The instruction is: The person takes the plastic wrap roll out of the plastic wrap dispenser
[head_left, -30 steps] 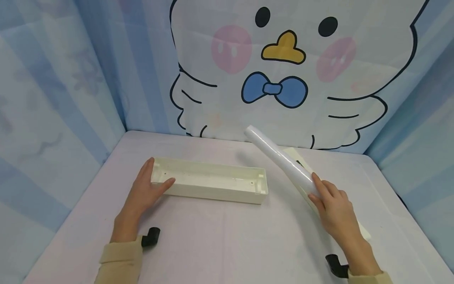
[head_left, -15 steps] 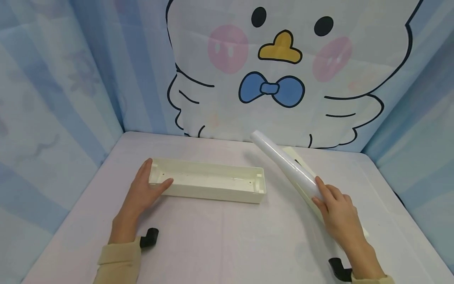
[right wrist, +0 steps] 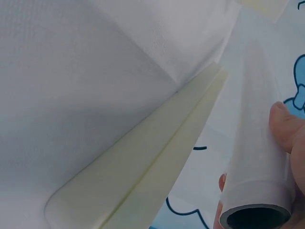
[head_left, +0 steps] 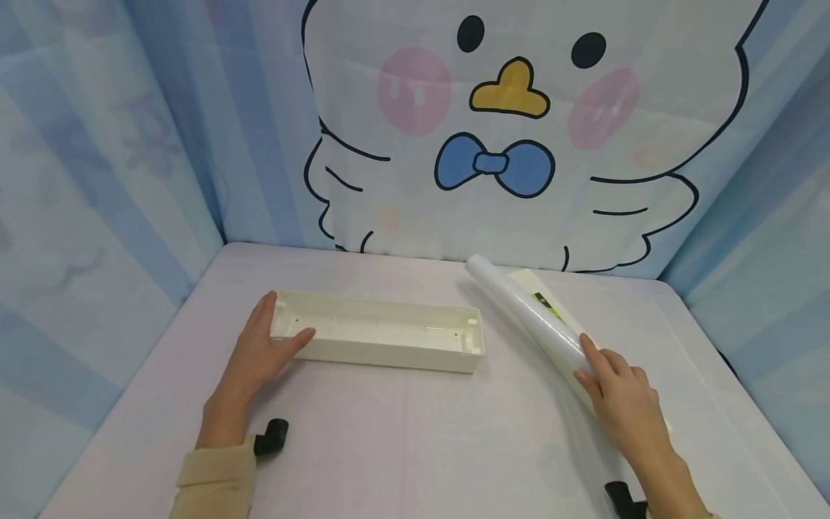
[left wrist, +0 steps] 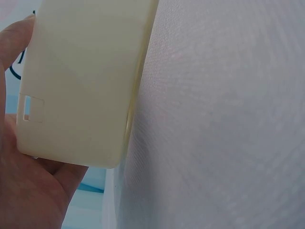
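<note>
My left hand (head_left: 259, 353) grips the left end of a long, open cream box (head_left: 389, 355), its thumb on the front wall and its fingers at the end. The left wrist view has the outer face of that box (left wrist: 86, 86), with a small rectangular slot. In my right hand (head_left: 625, 404) is the near end of a roll of clear plastic film (head_left: 528, 313), held slanting up and away to the left. Beneath it on the table lies a long cream lid (right wrist: 143, 162), partly hidden, with a green and black label showing. The roll's hollow end (right wrist: 257, 217) faces the right wrist camera.
A white cloth covers the table (head_left: 402, 440). Blue and white curtains (head_left: 97, 180) stand at the sides, and a cartoon-printed curtain (head_left: 415, 209) hangs behind the far edge. Black curved pieces (head_left: 272, 437) stick out at both wrists.
The roll of film has come down and slightly right with my right hand, closer to the lid, uncovering more of the label. My left hand and the box keep their place.
</note>
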### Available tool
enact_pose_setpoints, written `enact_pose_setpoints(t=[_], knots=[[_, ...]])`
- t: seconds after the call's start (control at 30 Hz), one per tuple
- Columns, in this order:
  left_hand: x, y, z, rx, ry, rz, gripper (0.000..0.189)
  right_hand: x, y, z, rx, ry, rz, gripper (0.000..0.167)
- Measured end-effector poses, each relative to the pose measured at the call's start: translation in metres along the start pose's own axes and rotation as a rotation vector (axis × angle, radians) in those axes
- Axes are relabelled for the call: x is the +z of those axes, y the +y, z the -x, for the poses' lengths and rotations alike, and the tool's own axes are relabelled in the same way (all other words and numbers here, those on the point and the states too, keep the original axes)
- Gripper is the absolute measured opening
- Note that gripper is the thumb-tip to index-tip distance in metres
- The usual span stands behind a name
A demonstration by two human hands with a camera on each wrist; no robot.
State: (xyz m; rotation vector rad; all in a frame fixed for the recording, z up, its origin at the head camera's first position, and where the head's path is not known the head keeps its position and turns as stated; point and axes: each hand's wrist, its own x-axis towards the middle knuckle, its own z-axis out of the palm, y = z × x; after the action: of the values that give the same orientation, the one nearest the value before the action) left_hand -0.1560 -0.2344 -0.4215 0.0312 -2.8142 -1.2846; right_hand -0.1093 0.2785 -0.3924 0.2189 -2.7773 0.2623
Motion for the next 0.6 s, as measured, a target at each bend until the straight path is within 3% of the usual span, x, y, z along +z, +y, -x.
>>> enact_pose_setpoints(t=[0.6], knots=[[-0.0001, 0.0017, 0.0009, -0.002, 0.002, -0.014, 0.106, -0.0025, 0.0012, 0.0080, 0.076, -0.146, 0.046, 0.061]])
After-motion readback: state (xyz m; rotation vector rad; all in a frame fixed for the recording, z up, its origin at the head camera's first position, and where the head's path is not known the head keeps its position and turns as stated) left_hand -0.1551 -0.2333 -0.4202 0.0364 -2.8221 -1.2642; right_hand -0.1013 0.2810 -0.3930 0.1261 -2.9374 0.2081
